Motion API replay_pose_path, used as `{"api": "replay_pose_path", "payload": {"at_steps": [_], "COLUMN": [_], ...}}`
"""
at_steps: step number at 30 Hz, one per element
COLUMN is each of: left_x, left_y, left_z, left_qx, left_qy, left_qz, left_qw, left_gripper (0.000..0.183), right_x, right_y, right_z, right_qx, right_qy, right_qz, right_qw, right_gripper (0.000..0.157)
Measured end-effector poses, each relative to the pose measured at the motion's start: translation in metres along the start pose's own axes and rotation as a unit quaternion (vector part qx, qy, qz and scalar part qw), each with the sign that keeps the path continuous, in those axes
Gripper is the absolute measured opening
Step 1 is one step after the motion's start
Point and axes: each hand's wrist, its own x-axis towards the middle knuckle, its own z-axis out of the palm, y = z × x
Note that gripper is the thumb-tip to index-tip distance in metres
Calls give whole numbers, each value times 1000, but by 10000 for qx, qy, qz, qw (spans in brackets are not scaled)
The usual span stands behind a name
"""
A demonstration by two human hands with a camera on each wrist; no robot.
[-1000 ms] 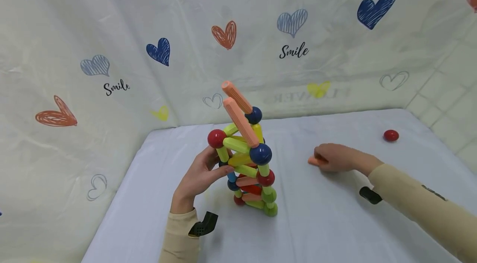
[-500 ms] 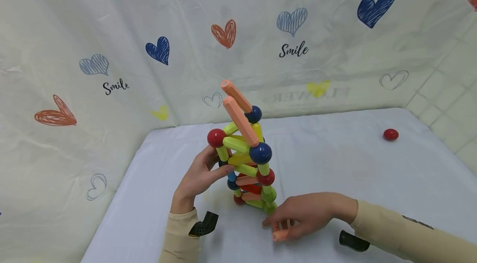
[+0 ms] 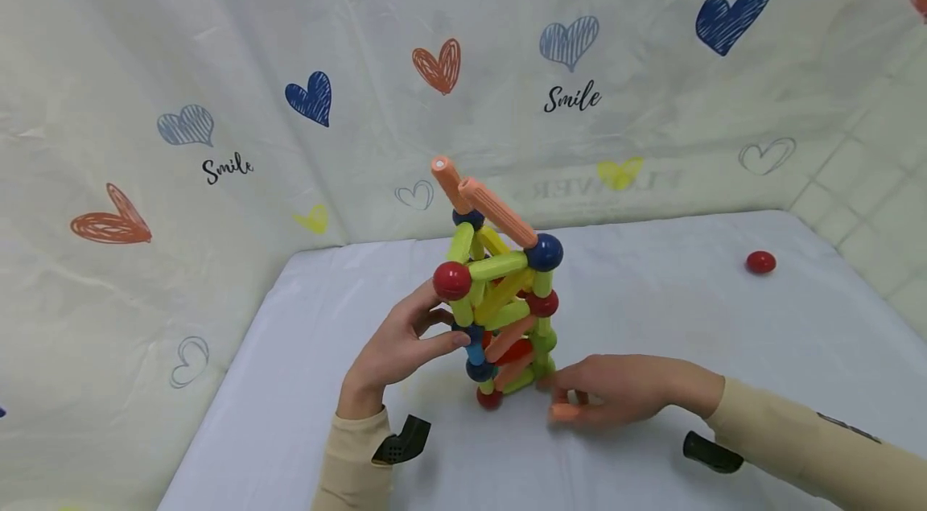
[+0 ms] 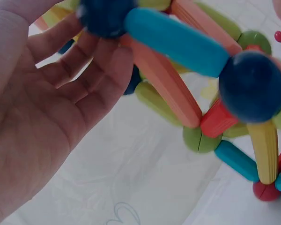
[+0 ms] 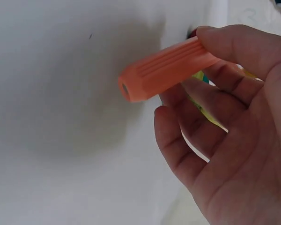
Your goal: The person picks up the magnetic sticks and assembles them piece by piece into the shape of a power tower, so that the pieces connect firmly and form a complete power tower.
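A tall tower of magnetic rods and balls (image 3: 500,298) stands on the white cloth in the head view, with two orange rods (image 3: 500,213) slanting up and left from its top blue balls. My left hand (image 3: 401,350) grips the tower's left side, thumb and fingers around a dark blue ball (image 4: 107,16) below the top red ball (image 3: 452,281). My right hand (image 3: 623,389) pinches a loose orange magnetic rod (image 5: 168,70) between thumb and fingers. Its index fingertip is right at the green balls at the tower's base.
A red ball (image 3: 760,262) lies by itself near the table's right edge. Behind the white-covered table (image 3: 666,286) hangs a pale sheet printed with hearts (image 3: 570,43) and words.
My right hand has carried the orange rod from the right side of the table to the tower's base. The tower has turned, its top blue ball swinging up and right. My left hand keeps its grip.
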Motion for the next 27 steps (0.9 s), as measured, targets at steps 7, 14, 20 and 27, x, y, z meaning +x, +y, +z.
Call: {"api": "replay_pose_path", "payload": {"at_steps": [7,14,20,27], "left_x": [4,5,10,15], "left_y": [6,1,-15,-26], "left_z": [8,7,4,10], "left_qx": [-248,-3,-213,-449], "left_qy": [-674,595,2327,1945], "left_qz": [392,398,-438,-735], "left_qw": [9966,9974,9713,9771], "left_gripper": [30,20,20,35], "right_x": [-2,-16,-45,-63], "right_y": [26,25,-48,-121], "right_z": [-14,-44,-89,-115], "right_qx": [-327,485,1082,1433], "right_qy": [465,1179,1452,2277], "right_qz": [480,552,73,-699], "right_qw": [9972,9903,9834,9606], "right_gripper": [53,26,18,21]}}
